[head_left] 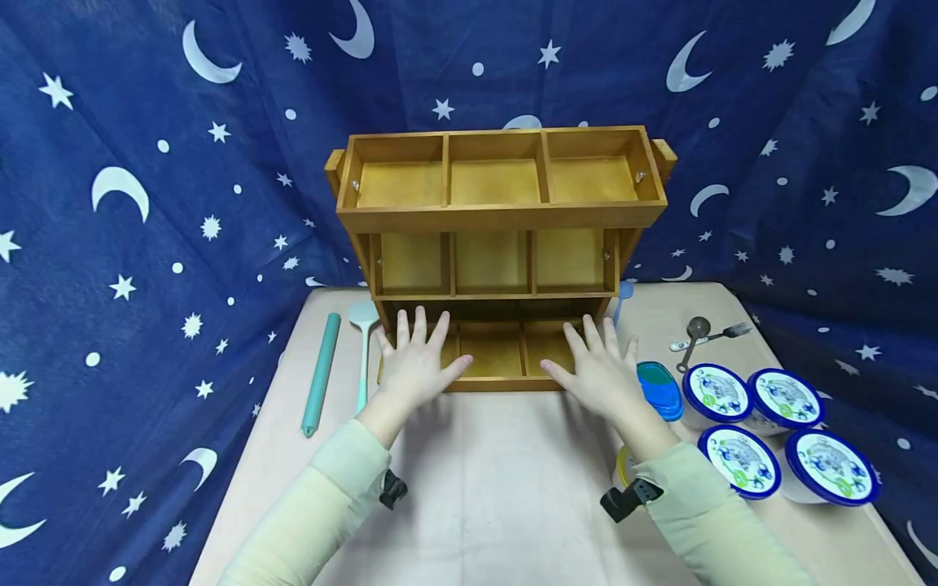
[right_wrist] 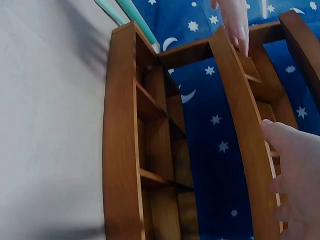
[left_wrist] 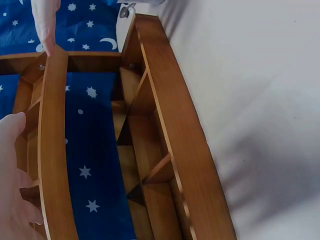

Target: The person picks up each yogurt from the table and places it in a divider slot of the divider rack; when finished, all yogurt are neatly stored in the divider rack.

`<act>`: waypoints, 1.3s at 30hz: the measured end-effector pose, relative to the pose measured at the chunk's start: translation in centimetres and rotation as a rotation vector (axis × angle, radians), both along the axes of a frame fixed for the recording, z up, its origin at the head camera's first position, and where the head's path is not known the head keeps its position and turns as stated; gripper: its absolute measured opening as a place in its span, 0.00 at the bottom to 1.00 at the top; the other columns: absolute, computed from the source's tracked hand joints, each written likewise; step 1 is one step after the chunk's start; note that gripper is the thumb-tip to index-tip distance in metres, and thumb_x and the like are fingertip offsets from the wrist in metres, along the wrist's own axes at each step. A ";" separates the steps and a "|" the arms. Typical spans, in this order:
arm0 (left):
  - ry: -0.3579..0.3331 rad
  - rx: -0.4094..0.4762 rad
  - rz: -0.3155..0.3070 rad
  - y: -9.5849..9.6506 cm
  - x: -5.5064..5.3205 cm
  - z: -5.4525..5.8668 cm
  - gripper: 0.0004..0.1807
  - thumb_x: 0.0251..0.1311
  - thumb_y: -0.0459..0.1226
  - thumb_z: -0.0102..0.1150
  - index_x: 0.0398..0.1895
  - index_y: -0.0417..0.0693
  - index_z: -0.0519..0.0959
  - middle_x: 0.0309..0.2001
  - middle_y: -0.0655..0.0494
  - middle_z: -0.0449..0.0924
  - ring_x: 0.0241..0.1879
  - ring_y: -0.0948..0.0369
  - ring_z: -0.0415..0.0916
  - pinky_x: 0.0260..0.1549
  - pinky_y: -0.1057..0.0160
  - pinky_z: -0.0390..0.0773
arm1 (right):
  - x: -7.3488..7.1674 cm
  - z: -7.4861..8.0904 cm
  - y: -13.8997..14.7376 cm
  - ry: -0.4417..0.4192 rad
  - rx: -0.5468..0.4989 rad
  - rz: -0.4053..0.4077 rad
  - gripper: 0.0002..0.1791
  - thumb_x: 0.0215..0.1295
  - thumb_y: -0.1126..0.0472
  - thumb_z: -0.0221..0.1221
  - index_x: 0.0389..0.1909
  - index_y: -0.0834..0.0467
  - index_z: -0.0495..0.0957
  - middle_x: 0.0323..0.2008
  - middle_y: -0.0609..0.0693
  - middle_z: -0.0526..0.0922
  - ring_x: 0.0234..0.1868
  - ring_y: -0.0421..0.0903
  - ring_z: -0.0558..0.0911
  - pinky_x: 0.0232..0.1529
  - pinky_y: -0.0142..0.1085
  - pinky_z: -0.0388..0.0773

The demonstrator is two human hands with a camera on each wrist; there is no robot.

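Observation:
A wooden tiered box (head_left: 501, 216) stands at the back of the table, its three divided trays stepped one above another. No items show in the compartments of the upper and middle trays. My left hand (head_left: 419, 358) hovers with fingers spread over the left part of the bottom tray (head_left: 487, 385). Over that tray's right part is my right hand (head_left: 601, 374), fingers likewise spread and holding nothing. In the left wrist view, my left hand (left_wrist: 12, 175) is beside a tray's front board (left_wrist: 54, 145). The right wrist view has my right hand (right_wrist: 300, 175) close by a board (right_wrist: 245, 135).
Left of the box lie a green stick (head_left: 321, 374) and a pale blue spatula (head_left: 363, 325). To the right are several blue-lidded tubs (head_left: 718, 392), a blue container (head_left: 659, 391), a spoon (head_left: 696, 330) and a fork (head_left: 735, 330). A yellow-rimmed thing (head_left: 624, 465) is partly hidden by my right wrist.

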State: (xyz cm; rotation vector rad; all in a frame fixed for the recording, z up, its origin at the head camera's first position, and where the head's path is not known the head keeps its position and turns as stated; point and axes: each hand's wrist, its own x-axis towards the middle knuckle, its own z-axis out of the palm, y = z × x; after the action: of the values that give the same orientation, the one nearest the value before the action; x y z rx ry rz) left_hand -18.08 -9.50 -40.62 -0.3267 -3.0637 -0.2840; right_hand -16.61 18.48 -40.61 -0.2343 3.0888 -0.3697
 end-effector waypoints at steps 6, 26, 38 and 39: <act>-0.020 0.014 0.026 -0.8 -0.2 -0.1 0.46 0.56 0.71 0.35 0.74 0.59 0.48 0.73 0.40 0.41 0.70 0.39 0.31 0.59 0.29 0.37 | 0.2 -0.3 1.6 -0.009 -0.026 -0.034 0.52 0.57 0.22 0.35 0.72 0.57 0.51 0.72 0.65 0.43 0.70 0.66 0.32 0.58 0.68 0.21; -0.104 0.104 0.141 -5.3 -1.0 -1.8 0.51 0.54 0.73 0.33 0.75 0.53 0.44 0.72 0.35 0.39 0.70 0.38 0.26 0.56 0.26 0.29 | 0.8 -0.5 6.8 -0.067 -0.082 -0.164 0.51 0.61 0.26 0.37 0.71 0.63 0.49 0.69 0.72 0.41 0.67 0.73 0.33 0.56 0.71 0.22; -0.129 0.180 0.196 -7.4 -1.7 -2.2 0.51 0.56 0.71 0.34 0.75 0.50 0.44 0.71 0.33 0.38 0.69 0.38 0.23 0.55 0.26 0.28 | 1.1 -1.5 9.4 -0.072 -0.123 -0.215 0.52 0.62 0.28 0.40 0.70 0.67 0.46 0.67 0.75 0.43 0.66 0.74 0.33 0.56 0.73 0.30; -0.134 0.188 0.200 -7.5 -1.8 -2.4 0.52 0.56 0.72 0.34 0.75 0.49 0.43 0.71 0.32 0.38 0.69 0.38 0.23 0.55 0.26 0.28 | 1.1 -1.5 9.6 -0.077 -0.124 -0.219 0.52 0.62 0.28 0.40 0.71 0.67 0.46 0.67 0.75 0.43 0.66 0.75 0.34 0.56 0.74 0.32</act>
State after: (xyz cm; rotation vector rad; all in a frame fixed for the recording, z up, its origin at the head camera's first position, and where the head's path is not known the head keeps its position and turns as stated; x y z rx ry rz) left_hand -19.84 -17.05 -43.00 0.0080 -3.1316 -0.5991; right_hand -15.53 28.07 -42.15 0.1157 3.0244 -0.5623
